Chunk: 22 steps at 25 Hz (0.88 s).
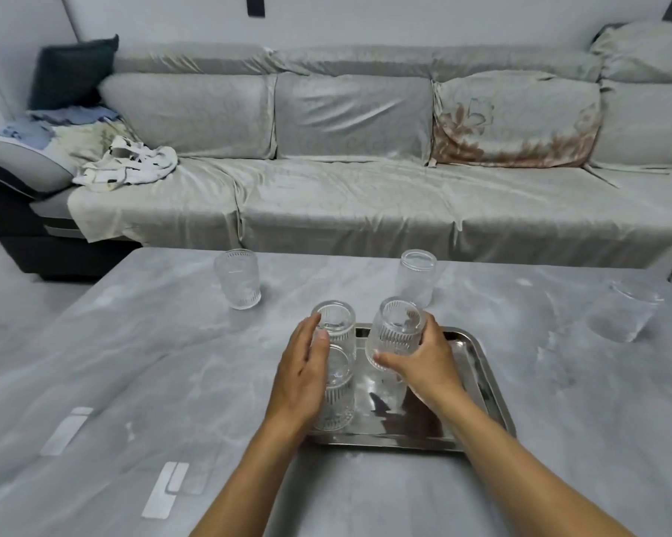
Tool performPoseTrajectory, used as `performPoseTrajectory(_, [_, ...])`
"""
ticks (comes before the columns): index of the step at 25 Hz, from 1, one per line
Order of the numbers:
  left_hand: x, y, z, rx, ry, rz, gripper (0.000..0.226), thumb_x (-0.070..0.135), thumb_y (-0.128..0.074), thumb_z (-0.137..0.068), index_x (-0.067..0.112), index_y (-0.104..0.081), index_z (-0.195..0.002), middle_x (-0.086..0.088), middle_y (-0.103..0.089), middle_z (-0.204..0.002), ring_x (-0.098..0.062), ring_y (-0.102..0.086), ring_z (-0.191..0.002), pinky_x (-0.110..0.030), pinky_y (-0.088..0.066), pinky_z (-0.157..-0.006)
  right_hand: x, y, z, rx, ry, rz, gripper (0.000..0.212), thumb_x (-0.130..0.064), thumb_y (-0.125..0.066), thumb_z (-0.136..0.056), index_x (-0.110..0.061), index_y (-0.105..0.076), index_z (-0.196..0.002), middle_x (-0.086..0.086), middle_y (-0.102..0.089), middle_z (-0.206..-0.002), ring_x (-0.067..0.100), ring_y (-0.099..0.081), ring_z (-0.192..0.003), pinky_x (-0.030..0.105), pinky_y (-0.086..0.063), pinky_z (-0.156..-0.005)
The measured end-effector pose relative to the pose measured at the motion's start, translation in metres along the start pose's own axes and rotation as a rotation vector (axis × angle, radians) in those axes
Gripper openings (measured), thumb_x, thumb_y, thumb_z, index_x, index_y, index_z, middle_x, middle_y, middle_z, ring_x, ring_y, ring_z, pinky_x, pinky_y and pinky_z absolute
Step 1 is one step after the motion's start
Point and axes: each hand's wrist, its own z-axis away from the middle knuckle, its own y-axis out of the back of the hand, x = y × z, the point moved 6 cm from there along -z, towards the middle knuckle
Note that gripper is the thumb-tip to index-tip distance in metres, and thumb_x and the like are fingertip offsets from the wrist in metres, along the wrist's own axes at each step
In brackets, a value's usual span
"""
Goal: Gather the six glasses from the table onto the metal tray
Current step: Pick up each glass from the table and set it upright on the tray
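Note:
A metal tray point(485, 385) lies on the grey table in front of me. Two ribbed glasses stand on its left side, a far one point(336, 323) and a near one point(338, 397). My left hand point(303, 374) rests flat against their left sides, fingers extended, holding nothing. My right hand point(429, 362) grips a third ribbed glass point(396, 329), tilted above the tray's far middle. Three more glasses stand on the table: one at far left point(238, 279), one behind the tray point(416, 276), one at far right point(625, 315).
The grey marble-look table point(171, 362) has white tape strips point(166, 490) near its left front. Behind it runs a long grey sofa point(346, 195) with cushions and crumpled clothes point(125, 164) at its left end.

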Motion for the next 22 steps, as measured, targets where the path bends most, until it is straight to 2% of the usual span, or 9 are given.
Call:
performPoseTrajectory(3, [-0.002, 0.0, -0.005, -0.016, 0.0, -0.016, 0.051, 0.051, -0.037, -0.095, 0.034, -0.041, -0.143, 0.014, -0.04, -0.152, -0.002, -0.031, -0.14, -0.039, -0.025, -0.118, 0.007, -0.017, -0.001, -0.007, 0.036, 0.027, 0.084, -0.028, -0.09, -0.057, -0.023, -0.047, -0.128, -0.003, -0.061, -0.121, 0.016, -0.057, -0.11, 0.032, -0.046, -0.091])
performPoseTrajectory(6, [-0.002, -0.001, -0.003, -0.021, 0.005, -0.009, 0.049, 0.05, -0.037, -0.096, 0.036, -0.041, -0.143, 0.015, -0.04, -0.152, -0.001, -0.032, -0.139, -0.037, -0.025, -0.118, 0.009, -0.024, -0.003, -0.009, 0.061, 0.017, 0.081, -0.028, -0.091, -0.057, -0.028, -0.046, -0.124, -0.006, -0.065, -0.114, 0.015, -0.062, -0.101, 0.029, -0.047, -0.082])
performPoseTrajectory(9, [-0.001, -0.001, -0.003, -0.007, 0.008, -0.007, 0.046, 0.047, -0.038, -0.098, 0.035, -0.041, -0.142, 0.015, -0.04, -0.151, -0.001, -0.032, -0.139, -0.033, -0.024, -0.118, 0.011, -0.025, -0.005, -0.025, 0.062, 0.036, 0.081, -0.03, -0.091, -0.058, -0.027, -0.045, -0.125, -0.005, -0.066, -0.116, 0.015, -0.062, -0.102, 0.029, -0.048, -0.083])
performPoseTrajectory(13, [0.007, 0.006, -0.002, 0.028, -0.044, -0.019, 0.04, 0.054, -0.038, -0.094, 0.047, -0.046, -0.133, 0.031, -0.044, -0.135, 0.017, -0.038, -0.122, -0.013, -0.027, -0.103, 0.016, -0.023, 0.001, -0.172, 0.037, 0.026, 0.093, -0.021, -0.086, -0.064, -0.029, -0.033, -0.14, -0.008, -0.055, -0.133, 0.012, -0.053, -0.118, 0.029, -0.044, -0.093])
performPoseTrajectory(15, [0.011, 0.01, -0.006, 0.046, -0.06, 0.011, 0.048, 0.059, -0.039, -0.092, 0.042, -0.046, -0.136, 0.029, -0.045, -0.135, 0.012, -0.039, -0.124, -0.013, -0.028, -0.101, 0.013, 0.002, -0.002, -0.141, 0.093, 0.11, 0.08, -0.015, -0.073, -0.074, -0.034, -0.032, -0.14, -0.014, -0.052, -0.134, 0.011, -0.053, -0.117, 0.025, -0.044, -0.087])
performPoseTrajectory(18, [0.009, 0.021, -0.017, 0.121, 0.018, 0.18, 0.046, 0.051, -0.039, -0.096, 0.033, -0.048, -0.138, 0.014, -0.048, -0.144, -0.004, -0.042, -0.132, -0.032, -0.031, -0.112, -0.013, 0.057, -0.033, 0.033, 0.21, 0.321, 0.058, -0.009, -0.061, -0.076, -0.027, -0.047, -0.13, -0.005, -0.06, -0.126, 0.018, -0.061, -0.102, 0.028, -0.045, -0.076])
performPoseTrajectory(20, [0.0, 0.029, -0.022, 0.163, 0.155, 0.37, 0.048, 0.051, -0.034, -0.097, 0.03, -0.049, -0.137, 0.003, -0.051, -0.144, -0.014, -0.046, -0.132, -0.038, -0.032, -0.11, -0.031, 0.069, -0.064, 0.031, 0.208, 0.452, 0.056, -0.017, -0.064, -0.077, -0.021, -0.049, -0.13, 0.0, -0.059, -0.13, 0.022, -0.061, -0.104, 0.033, -0.047, -0.078])
performPoseTrajectory(22, [-0.012, 0.038, -0.023, 0.175, 0.285, 0.543, 0.053, 0.056, -0.029, -0.096, 0.029, -0.049, -0.137, -0.001, -0.053, -0.142, -0.02, -0.049, -0.129, -0.039, -0.033, -0.106, -0.042, 0.058, -0.095, -0.019, 0.221, 0.588, 0.062, -0.022, -0.065, -0.076, -0.02, -0.045, -0.135, 0.003, -0.053, -0.138, 0.027, -0.057, -0.114, 0.036, -0.048, -0.083])
